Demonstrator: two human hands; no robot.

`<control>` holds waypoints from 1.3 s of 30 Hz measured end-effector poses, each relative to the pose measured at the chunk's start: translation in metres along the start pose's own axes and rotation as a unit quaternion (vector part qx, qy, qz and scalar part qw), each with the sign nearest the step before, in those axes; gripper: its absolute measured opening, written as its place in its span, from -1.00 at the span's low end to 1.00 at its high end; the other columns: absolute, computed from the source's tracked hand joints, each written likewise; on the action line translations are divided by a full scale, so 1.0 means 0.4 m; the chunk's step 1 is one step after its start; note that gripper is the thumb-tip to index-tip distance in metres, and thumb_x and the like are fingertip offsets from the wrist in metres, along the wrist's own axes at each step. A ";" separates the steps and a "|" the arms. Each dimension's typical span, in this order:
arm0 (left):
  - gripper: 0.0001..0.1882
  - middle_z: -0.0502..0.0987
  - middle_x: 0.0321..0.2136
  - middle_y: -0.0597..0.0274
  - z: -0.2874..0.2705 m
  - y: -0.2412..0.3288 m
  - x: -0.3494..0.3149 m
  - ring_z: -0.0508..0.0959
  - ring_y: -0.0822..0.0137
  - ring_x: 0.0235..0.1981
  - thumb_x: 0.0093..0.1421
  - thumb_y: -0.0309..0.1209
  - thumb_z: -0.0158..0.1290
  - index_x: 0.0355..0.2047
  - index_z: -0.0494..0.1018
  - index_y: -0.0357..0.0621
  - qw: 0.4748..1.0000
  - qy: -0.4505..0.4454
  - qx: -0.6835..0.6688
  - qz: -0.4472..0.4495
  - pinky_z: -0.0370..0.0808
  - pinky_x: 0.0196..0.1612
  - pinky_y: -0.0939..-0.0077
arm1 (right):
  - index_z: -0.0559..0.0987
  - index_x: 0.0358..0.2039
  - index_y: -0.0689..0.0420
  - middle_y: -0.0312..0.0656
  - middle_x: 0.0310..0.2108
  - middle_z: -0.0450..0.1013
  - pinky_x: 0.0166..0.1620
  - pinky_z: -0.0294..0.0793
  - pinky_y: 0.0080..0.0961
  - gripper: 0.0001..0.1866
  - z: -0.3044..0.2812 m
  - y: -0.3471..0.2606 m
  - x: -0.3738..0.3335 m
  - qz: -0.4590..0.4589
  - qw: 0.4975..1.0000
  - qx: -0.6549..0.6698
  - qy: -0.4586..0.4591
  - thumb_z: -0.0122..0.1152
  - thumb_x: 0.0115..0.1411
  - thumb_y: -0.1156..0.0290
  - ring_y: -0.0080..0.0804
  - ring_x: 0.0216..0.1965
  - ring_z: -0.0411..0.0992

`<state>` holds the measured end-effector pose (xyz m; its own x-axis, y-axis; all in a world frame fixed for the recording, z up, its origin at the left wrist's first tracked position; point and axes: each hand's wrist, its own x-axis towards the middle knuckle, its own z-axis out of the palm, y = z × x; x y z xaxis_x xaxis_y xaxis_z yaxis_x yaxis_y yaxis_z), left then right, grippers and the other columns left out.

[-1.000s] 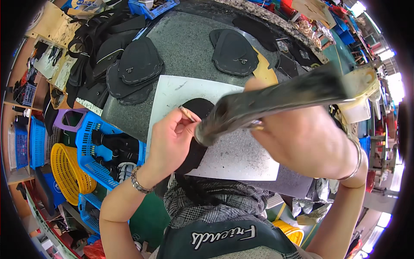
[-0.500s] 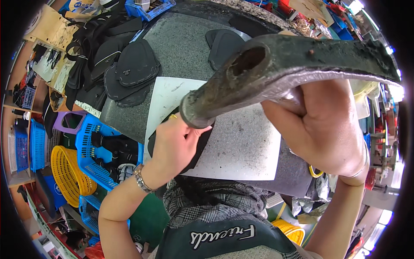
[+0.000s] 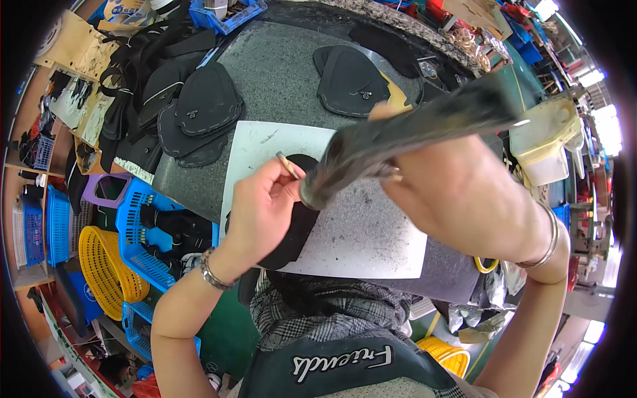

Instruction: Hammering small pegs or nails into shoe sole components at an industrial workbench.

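Observation:
My right hand (image 3: 458, 189) is closed around a hammer (image 3: 405, 132), whose dark metal head is blurred by motion. The hammer's round face is tilted down beside my left hand (image 3: 255, 212). Between its thumb and fingers, my left hand pinches a thin, light-coloured rod (image 3: 287, 166) with a grey end; its lower end is hidden, so I cannot tell exactly what tool it is. Below that hand, a black shaped piece of material (image 3: 292, 242) lies flat on a white, black-specked board (image 3: 391, 252). The hammer's handle is mostly hidden behind its head and my fingers.
Black stitched pads are piled left (image 3: 206, 99) and others lie at the back (image 3: 352, 83) of the grey table (image 3: 279, 60). A blue bin (image 3: 229, 20) stands at its far edge. Blue (image 3: 146, 232) and yellow baskets (image 3: 106, 272) stand left, a translucent tub (image 3: 547, 136) right.
The hammer has swung, its tail end now lower and further left, its face slightly lower. My left hand has shifted slightly, and the pinched rod's top has come into sight.

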<state>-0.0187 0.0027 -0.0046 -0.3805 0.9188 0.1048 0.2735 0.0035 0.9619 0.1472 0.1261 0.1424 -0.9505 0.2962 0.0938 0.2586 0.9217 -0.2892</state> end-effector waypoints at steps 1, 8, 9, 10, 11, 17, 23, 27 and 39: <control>-0.91 0.56 -0.44 0.03 -0.001 -0.032 0.006 0.58 0.28 -0.51 0.12 -0.58 0.10 -0.35 0.43 -0.27 0.993 0.004 -0.112 -0.035 0.44 -0.47 0.53 | 0.49 -0.25 0.22 -0.11 -0.44 0.37 -0.36 0.38 -0.37 -0.76 -0.007 -0.002 0.004 -0.008 0.999 0.020 0.042 0.14 0.01 0.64 -0.24 -0.50 0.35; -0.88 0.55 -0.46 0.05 0.010 0.025 -0.005 0.58 0.27 -0.52 0.10 -0.55 0.14 -0.35 0.43 -0.29 0.933 -0.017 0.287 0.219 0.44 -0.48 0.56 | 0.49 -0.22 0.23 -0.15 -0.44 0.37 -0.43 0.33 -0.49 -0.73 0.013 0.018 0.011 -0.036 0.998 -0.053 0.006 0.17 0.00 0.63 -0.34 -0.55 0.31; -0.88 0.55 -0.46 0.05 0.011 0.015 0.000 0.58 0.27 -0.52 0.10 -0.55 0.14 -0.35 0.43 -0.29 0.933 -0.016 0.286 0.219 0.44 -0.48 0.56 | 0.49 -0.22 0.23 -0.15 -0.44 0.37 -0.45 0.33 -0.49 -0.73 0.018 0.013 0.004 -0.027 0.996 -0.086 -0.015 0.17 0.01 0.62 -0.35 -0.58 0.30; -0.88 0.55 -0.47 0.06 0.012 -0.003 0.007 0.58 0.26 -0.52 0.10 -0.55 0.14 -0.36 0.43 -0.29 0.982 0.001 0.139 0.129 0.44 -0.48 0.56 | 0.49 -0.22 0.23 -0.15 -0.44 0.37 -0.45 0.33 -0.49 -0.73 0.012 0.016 0.005 -0.027 0.996 -0.088 -0.014 0.17 0.01 0.62 -0.35 -0.58 0.30; -0.89 0.56 -0.48 0.07 0.013 -0.016 0.011 0.58 0.26 -0.52 0.10 -0.56 0.14 -0.36 0.44 -0.28 0.999 0.017 -0.013 0.030 0.45 -0.47 0.56 | 0.49 -0.22 0.23 -0.15 -0.43 0.37 -0.46 0.33 -0.50 -0.74 0.002 0.015 0.007 -0.026 0.998 -0.043 0.029 0.17 0.01 0.62 -0.36 -0.59 0.29; -0.83 0.44 -0.62 0.06 0.021 0.007 0.002 0.44 0.08 -0.63 0.05 -0.49 0.21 -0.40 0.44 -0.27 0.956 0.025 0.200 0.214 0.40 -0.52 0.35 | 0.49 -0.19 0.20 -0.07 -0.41 0.39 -0.36 0.38 -0.34 -0.70 -0.007 0.017 0.040 -0.027 1.000 -0.001 0.008 0.17 0.00 0.58 -0.11 -0.47 0.36; -0.81 0.43 -0.61 0.07 0.015 -0.016 0.025 0.42 0.06 -0.65 0.05 -0.48 0.20 -0.35 0.44 -0.25 0.995 0.033 -0.097 -0.003 0.42 -0.50 0.32 | 0.49 -0.22 0.21 -0.16 -0.44 0.35 -0.43 0.34 -0.50 -0.73 -0.037 -0.003 0.028 0.011 0.996 0.040 0.073 0.15 0.01 0.67 -0.32 -0.54 0.35; -0.86 0.49 -0.54 0.00 0.020 0.009 0.015 0.48 0.03 -0.58 0.09 -0.55 0.12 -0.31 0.43 -0.23 0.942 -0.011 0.251 0.224 0.42 -0.50 0.37 | 0.49 -0.20 0.19 -0.10 -0.41 0.39 -0.36 0.39 -0.44 -0.68 0.011 0.025 0.035 -0.021 0.992 -0.115 -0.038 0.16 -0.04 0.66 -0.20 -0.49 0.36; -0.80 0.44 -0.50 0.09 0.024 0.002 0.026 0.47 0.10 -0.57 0.06 -0.57 0.11 -0.28 0.40 -0.21 0.937 -0.019 0.256 0.235 0.42 -0.54 0.29 | 0.50 -0.19 0.21 -0.07 -0.33 0.40 -0.27 0.40 -0.30 -0.69 0.003 0.037 0.025 -0.005 0.999 -0.034 -0.030 0.16 -0.02 0.62 -0.07 -0.39 0.38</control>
<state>-0.0140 0.0161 -0.0053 -0.0819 0.8796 0.4685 0.7953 -0.2256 0.5627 0.1412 0.1422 0.1379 -0.9614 0.2727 0.0378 0.2578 0.9400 -0.2233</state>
